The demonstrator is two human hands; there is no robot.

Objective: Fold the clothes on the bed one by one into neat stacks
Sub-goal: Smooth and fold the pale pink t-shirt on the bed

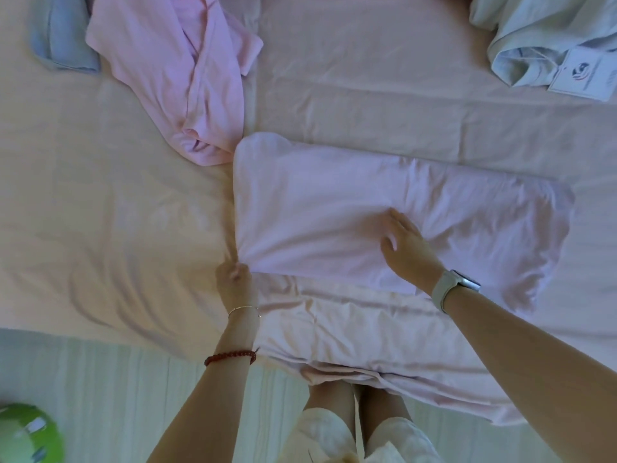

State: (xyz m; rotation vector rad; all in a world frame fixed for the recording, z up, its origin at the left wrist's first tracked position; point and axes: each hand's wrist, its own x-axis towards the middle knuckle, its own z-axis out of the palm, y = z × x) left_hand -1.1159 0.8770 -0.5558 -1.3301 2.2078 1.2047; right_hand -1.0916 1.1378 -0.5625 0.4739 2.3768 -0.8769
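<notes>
A pale pink garment (334,212) lies partly folded across the middle of the bed (100,212). My left hand (233,279) pinches its near left corner at the bed's front. My right hand (405,247), with a watch on the wrist, lies flat with straight fingers on the garment's middle. A second, crumpled pink garment (177,75) lies at the back left, just beyond the folded one's left end.
A folded blue-grey cloth (63,38) lies at the far left. A pale blue-white garment (541,31) with a white tag (584,75) lies at the back right. The bedsheet (367,345) hangs over the front edge. A green object (26,432) sits on the floor.
</notes>
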